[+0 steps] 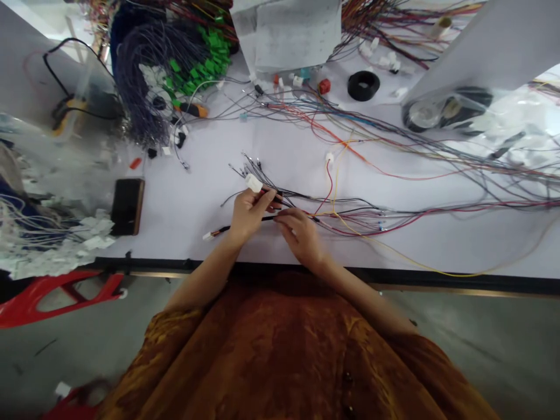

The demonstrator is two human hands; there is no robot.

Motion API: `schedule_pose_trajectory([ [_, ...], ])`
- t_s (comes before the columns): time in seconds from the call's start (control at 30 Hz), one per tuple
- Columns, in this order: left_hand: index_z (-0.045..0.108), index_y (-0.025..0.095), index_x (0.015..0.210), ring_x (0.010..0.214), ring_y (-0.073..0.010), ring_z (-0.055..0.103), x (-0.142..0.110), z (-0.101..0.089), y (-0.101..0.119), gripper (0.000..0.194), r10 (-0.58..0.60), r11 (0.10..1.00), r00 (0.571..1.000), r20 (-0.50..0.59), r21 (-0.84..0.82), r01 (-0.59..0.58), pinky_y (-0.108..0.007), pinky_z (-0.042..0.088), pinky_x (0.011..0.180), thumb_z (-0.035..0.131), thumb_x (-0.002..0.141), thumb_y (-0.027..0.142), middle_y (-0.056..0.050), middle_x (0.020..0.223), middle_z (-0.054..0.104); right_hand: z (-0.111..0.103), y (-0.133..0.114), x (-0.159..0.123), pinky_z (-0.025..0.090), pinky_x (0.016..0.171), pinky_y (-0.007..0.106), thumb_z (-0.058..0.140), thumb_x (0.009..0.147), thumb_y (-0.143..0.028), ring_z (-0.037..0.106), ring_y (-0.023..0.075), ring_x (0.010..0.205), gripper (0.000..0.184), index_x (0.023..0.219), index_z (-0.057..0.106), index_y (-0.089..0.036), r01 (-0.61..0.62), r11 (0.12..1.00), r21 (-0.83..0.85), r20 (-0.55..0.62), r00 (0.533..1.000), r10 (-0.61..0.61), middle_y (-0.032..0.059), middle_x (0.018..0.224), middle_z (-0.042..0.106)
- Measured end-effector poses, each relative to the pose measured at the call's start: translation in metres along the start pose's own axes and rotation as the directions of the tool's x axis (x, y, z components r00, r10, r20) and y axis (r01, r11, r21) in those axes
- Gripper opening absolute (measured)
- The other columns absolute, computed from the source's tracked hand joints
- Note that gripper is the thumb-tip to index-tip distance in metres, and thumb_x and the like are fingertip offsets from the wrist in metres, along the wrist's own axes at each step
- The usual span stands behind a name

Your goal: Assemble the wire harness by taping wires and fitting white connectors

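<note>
A pale, smooth tabletop (184,210) runs across the view, its near side edged by a dark strip (446,282). Below lies a grey floor (441,326), with part of a red frame (65,298) at the lower left. Pale upright panels (485,46) rise at both far corners.

The wire bundle (301,205) lies at the near middle of the tabletop, in front of the person, its strands trailing right. The left hand (247,217) is closed around it, thumb against fingers, just below a white connector (253,182). The right hand (303,238) is loosely curled, thumb and forefinger close together at a black-sleeved cable (268,218); whether they grip it cannot be told.

Toward the back stand dark wires with green connectors (210,61), and a roll of black tape (363,86) lies right of the papers. A dark phone (126,207) rests near the left end, beside a pile of white connectors (87,236).

The papers (297,38) at the back centre bear faint marks, too blurred to read. No brand or label is legible elsewhere.
</note>
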State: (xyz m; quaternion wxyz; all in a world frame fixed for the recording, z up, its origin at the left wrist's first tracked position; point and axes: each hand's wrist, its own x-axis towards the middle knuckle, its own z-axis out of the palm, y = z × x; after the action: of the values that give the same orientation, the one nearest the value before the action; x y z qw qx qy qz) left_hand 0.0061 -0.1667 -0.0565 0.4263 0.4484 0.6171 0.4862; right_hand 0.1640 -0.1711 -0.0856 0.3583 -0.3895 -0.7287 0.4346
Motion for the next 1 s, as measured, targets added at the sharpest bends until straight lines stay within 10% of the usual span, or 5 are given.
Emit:
schedule_pose_trajectory([
  [0.2, 0.062, 0.019, 0.091, 0.104, -0.0192, 0.063, -0.017, -0.002, 0.004, 0.016, 0.453, 0.815, 0.854, 0.254, 0.271, -0.513, -0.038, 0.051, 0.096, 0.054, 0.095, 0.033, -0.01, 0.108, 0.067, -0.027, 0.008, 0.041, 0.039, 0.045, 0.022, 0.06, 0.086, -0.04, 0.05, 0.0091, 0.047, 0.03, 0.107, 0.052, -0.02, -0.44, 0.717, 0.54, 0.164, 0.891, 0.423, -0.0065, 0.06, 0.055],
  [0.4, 0.06, 0.018, 0.091, 0.087, -0.0156, 0.067, -0.01, -0.003, -0.021, 0.025, 0.291, 0.949, 0.956, 0.038, 0.111, -0.294, -0.031, 0.057, 0.077, 0.054, 0.095, 0.042, -0.01, 0.107, 0.068, -0.029, 0.005, 0.051, 0.032, 0.044, 0.019, 0.06, 0.075, -0.025, 0.039, 0.0056, 0.048, 0.024, 0.098, 0.057, -0.019, -0.48, 0.442, 0.758, 0.167, 0.797, 0.58, -0.0077, 0.061, 0.05],
  [0.63, 0.05, 0.02, 0.088, 0.031, -0.0068, 0.047, 0.008, 0.008, -0.016, 0.034, -0.01, 0.997, 0.99, -0.138, -0.081, -0.001, -0.02, 0.033, 0.03, 0.061, 0.087, 0.052, 0.001, 0.069, 0.068, -0.007, -0.002, -0.006, 0.048, 0.063, 0.028, 0.051, 0.086, -0.02, 0.053, 0.0123, 0.067, 0.041, 0.126, 0.058, -0.021, -0.16, 0.944, 0.289, -0.151, 0.966, 0.21, 0.0044, 0.094, 0.063],
  [0.77, 0.051, 0.019, 0.084, 0.034, -0.0078, 0.051, 0.009, 0.011, -0.005, 0.034, -0.06, 0.995, 0.995, -0.082, -0.083, 0.054, -0.019, 0.039, 0.034, 0.061, 0.088, 0.051, 0.003, 0.06, 0.062, 0.005, 0.001, -0.018, 0.053, 0.078, 0.034, 0.049, 0.09, -0.018, 0.06, 0.0177, 0.083, 0.043, 0.133, 0.056, -0.019, 0.079, 0.996, -0.043, 0.003, 0.997, -0.079, 0.0102, 0.104, 0.064],
  [1.0, 0.058, 0.019, 0.106, 0.084, -0.0173, 0.072, -0.023, 0.006, 0.006, 0.018, 0.241, 0.941, 0.955, 0.171, 0.198, -0.273, -0.031, 0.059, 0.078, 0.053, 0.096, 0.033, -0.006, 0.099, 0.07, -0.04, 0.008, 0.021, 0.049, 0.057, 0.025, 0.056, 0.092, -0.036, 0.059, 0.0107, 0.061, 0.022, 0.101, 0.063, -0.018, -0.237, 0.96, 0.147, -0.105, 0.962, 0.253, 0.0028, 0.083, 0.065],
])
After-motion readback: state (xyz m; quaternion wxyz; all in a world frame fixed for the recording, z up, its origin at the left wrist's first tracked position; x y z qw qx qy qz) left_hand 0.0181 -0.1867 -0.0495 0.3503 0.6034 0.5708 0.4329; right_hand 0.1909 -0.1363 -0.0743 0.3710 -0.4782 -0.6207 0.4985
